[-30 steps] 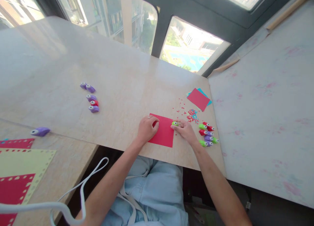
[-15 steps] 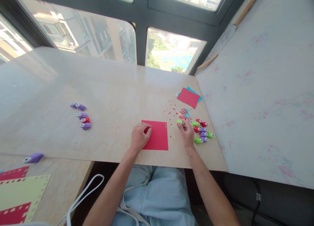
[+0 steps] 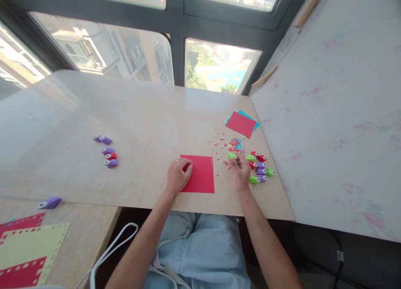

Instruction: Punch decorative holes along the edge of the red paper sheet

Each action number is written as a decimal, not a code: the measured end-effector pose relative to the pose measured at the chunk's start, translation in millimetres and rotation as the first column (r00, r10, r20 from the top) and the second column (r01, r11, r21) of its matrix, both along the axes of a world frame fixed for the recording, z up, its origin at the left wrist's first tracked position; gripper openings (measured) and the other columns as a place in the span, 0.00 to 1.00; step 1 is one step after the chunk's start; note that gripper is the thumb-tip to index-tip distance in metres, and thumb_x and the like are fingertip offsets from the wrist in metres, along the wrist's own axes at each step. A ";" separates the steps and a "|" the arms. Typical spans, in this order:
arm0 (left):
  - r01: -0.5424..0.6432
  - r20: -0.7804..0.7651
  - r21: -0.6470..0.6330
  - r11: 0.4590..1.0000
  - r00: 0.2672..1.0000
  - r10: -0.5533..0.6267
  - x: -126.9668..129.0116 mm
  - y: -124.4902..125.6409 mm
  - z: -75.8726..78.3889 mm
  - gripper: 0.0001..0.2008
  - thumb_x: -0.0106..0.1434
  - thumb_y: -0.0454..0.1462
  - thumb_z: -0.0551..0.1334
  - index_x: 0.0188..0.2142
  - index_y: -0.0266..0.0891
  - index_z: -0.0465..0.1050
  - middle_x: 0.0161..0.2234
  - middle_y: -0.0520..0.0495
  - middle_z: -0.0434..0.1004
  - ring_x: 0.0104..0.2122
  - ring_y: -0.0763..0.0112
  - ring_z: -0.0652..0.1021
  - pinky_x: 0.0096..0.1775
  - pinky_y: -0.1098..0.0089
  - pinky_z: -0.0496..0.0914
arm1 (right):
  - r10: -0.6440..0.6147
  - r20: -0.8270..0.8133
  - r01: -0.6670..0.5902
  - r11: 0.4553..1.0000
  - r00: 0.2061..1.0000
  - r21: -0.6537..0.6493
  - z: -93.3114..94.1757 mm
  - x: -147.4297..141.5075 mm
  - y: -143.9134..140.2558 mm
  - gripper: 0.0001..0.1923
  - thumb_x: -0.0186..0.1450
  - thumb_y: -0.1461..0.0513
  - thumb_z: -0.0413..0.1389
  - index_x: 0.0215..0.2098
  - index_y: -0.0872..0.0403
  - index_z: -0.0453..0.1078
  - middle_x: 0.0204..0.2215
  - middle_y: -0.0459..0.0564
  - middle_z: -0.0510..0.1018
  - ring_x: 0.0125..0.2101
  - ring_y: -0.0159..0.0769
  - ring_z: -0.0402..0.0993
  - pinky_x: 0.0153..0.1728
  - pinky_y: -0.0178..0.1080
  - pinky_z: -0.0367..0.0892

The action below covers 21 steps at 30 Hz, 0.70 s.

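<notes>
A square sheet of red paper (image 3: 202, 176) lies flat on the table, with a few small punched holes at its top right corner. My left hand (image 3: 179, 175) is closed at the sheet's left edge, its thumb and curled fingers pinching the paper. Just right of the sheet, my right hand (image 3: 239, 172) holds a small green craft punch (image 3: 232, 155) between its fingers, slightly apart from the paper. Part of the punch is hidden by the fingers. Red and blue paper bits (image 3: 237, 145) lie scattered beyond the right hand.
Several green, red and purple punches (image 3: 261, 171) cluster right of my right hand. More punches (image 3: 110, 156) stand at the left, and a purple one (image 3: 50, 203) near the front. Coloured paper (image 3: 241, 124) is stacked at the back right. Punched sheets (image 3: 34, 241) lie at lower left.
My right hand has turned the green punch and shifted its fingers around it, so more of its side shows. My left hand and the red sheet have stayed put; the view has tilted slightly.
</notes>
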<state>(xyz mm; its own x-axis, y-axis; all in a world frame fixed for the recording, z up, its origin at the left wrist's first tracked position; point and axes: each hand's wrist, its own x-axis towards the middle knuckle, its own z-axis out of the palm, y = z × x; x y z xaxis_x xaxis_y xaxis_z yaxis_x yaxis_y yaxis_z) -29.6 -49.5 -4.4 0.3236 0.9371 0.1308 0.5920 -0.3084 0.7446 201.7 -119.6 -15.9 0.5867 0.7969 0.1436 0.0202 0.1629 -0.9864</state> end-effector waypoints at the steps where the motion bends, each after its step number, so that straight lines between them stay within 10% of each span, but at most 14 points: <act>1: 0.000 0.000 -0.002 1.000 1.000 0.000 0.0 -0.1 0.2 0.07 0.65 0.37 0.57 0.35 0.41 0.75 0.36 0.49 0.78 0.38 0.70 0.73 0.43 0.68 0.66 | 0.062 -0.080 -0.061 0.998 0.995 0.013 0.9 -0.2 0.4 0.20 0.62 0.51 0.63 0.46 0.53 0.71 0.23 0.40 0.68 0.21 0.28 0.65 0.33 0.41 0.75; 5: 0.000 0.006 -0.001 1.000 1.000 0.000 0.0 -0.5 0.3 0.08 0.65 0.37 0.57 0.35 0.41 0.75 0.37 0.49 0.78 0.39 0.70 0.73 0.43 0.68 0.66 | 0.200 -0.128 -0.202 0.979 0.971 0.000 2.9 -0.9 3.1 0.20 0.61 0.49 0.64 0.44 0.54 0.71 0.23 0.41 0.69 0.23 0.30 0.68 0.32 0.40 0.73; 10: 0.005 -0.002 -0.004 1.000 1.000 -0.005 -0.1 0.0 0.0 0.07 0.64 0.37 0.57 0.35 0.41 0.75 0.36 0.49 0.78 0.38 0.70 0.73 0.43 0.68 0.66 | -0.110 0.101 0.100 0.990 0.989 0.101 3.7 -0.1 3.6 0.20 0.61 0.50 0.64 0.44 0.55 0.72 0.29 0.47 0.74 0.28 0.34 0.74 0.25 0.34 0.66; 21: 0.011 0.006 0.015 1.000 1.000 -0.011 -0.7 -0.5 -0.7 0.07 0.64 0.36 0.58 0.35 0.41 0.75 0.36 0.50 0.79 0.38 0.70 0.74 0.43 0.68 0.68 | 0.054 0.014 -0.054 0.999 0.998 -0.007 5.9 -7.2 1.8 0.21 0.61 0.48 0.63 0.43 0.55 0.69 0.20 0.40 0.69 0.21 0.31 0.68 0.27 0.37 0.69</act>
